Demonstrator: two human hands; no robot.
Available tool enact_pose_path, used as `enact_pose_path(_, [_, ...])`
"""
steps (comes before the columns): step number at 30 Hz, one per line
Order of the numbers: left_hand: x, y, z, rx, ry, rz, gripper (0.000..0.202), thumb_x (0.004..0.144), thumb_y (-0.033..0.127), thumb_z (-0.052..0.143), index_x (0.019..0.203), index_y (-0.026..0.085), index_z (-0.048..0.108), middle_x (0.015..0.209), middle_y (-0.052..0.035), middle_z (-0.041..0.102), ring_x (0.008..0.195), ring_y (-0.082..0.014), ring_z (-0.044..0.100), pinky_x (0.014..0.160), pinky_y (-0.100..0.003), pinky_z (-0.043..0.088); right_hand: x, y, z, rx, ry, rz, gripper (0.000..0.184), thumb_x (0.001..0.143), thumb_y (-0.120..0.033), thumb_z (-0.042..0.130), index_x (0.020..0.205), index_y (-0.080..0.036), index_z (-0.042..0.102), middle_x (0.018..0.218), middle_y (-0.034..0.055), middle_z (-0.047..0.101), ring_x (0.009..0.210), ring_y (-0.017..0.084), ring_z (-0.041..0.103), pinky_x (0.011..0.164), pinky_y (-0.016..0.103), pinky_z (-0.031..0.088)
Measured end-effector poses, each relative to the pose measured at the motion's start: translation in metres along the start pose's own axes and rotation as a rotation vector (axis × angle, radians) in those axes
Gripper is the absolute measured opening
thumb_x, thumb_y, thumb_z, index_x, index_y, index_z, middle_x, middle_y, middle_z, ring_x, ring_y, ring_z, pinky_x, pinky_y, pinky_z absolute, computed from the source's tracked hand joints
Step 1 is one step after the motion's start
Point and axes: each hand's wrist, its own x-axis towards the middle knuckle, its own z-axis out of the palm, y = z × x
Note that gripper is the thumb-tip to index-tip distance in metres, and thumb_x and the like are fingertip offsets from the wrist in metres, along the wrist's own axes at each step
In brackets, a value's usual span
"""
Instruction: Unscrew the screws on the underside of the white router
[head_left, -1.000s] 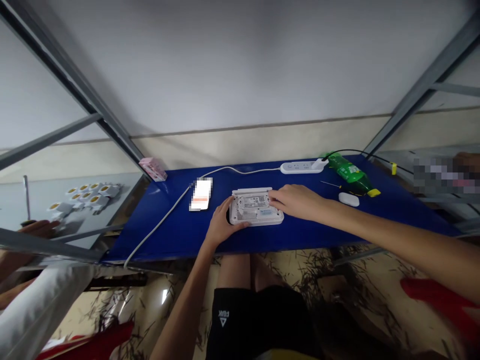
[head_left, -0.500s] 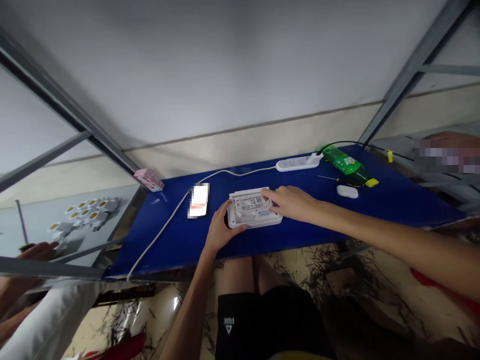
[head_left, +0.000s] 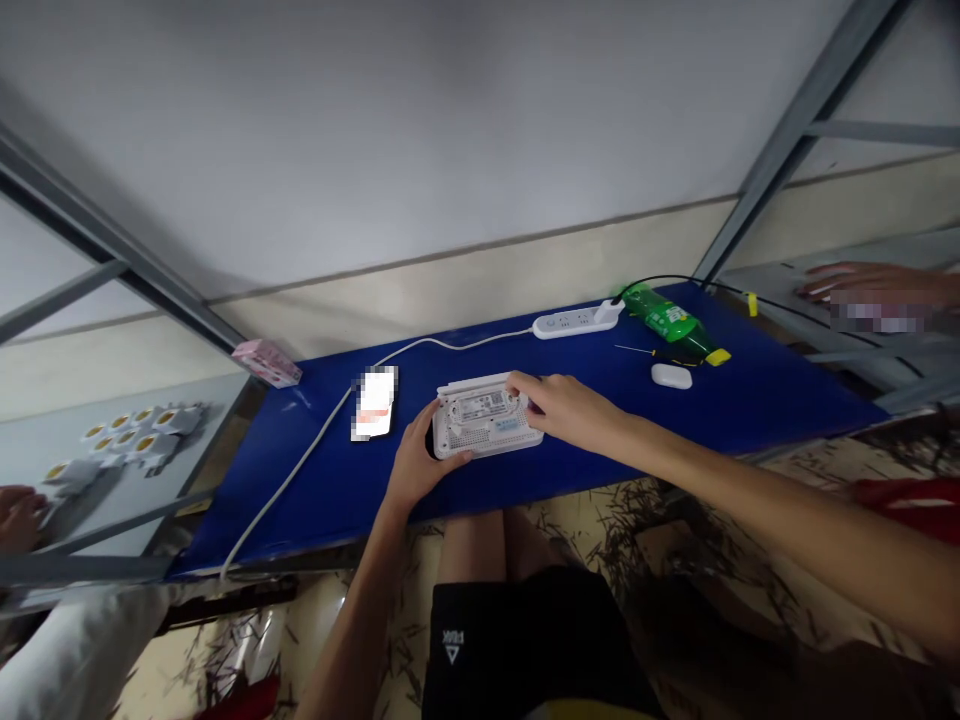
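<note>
While left hand (head_left: 415,462) fingers grip the white router (head_left: 484,425), bracing it on the table (head_left: 637,440), right hand (head_left: 564,405) fingers curl on top, grip unclear.

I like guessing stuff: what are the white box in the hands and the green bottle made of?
The white box looks like matte hard plastic: molded vent holes, a printed label. The green bottle seems glossy see-through plastic with a yellow cap.

Both arms stretched forward; left hand (head_left: 415,462) cupped, thumb out; right hand (head_left: 568,408) palm down, fingers curled.
</note>
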Motion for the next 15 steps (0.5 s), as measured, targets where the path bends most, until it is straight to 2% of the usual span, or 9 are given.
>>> enact_pose_path(7, [-0.001, 0.002, 0.002, 0.007, 0.016, 0.005, 0.104, 0.085, 0.045, 0.101, 0.176, 0.029, 0.054, 0.182, -0.0150, 0.064, 0.169, -0.0434, 0.059, 0.143, -0.064, 0.047, 0.001, 0.002, -0.015, 0.060, 0.030, 0.002, 0.034, 0.096, -0.010, 0.064, 0.126, -0.027, 0.067, 0.083, -0.0015, 0.072, 0.074, 0.022, 0.068, 0.070, 0.031, 0.033])
enact_pose_path(15, [-0.001, 0.003, 0.001, -0.001, -0.001, 0.006, 0.104, 0.087, 0.045, 0.100, 0.178, 0.029, 0.051, 0.184, -0.0147, 0.062, 0.170, -0.0421, 0.058, 0.144, -0.063, 0.045, -0.004, 0.007, -0.023, 0.136, 0.100, 0.033, 0.030, 0.097, -0.018, 0.068, 0.125, -0.028, 0.064, 0.083, -0.0027, 0.074, 0.076, 0.023, 0.072, 0.073, 0.031, 0.040])
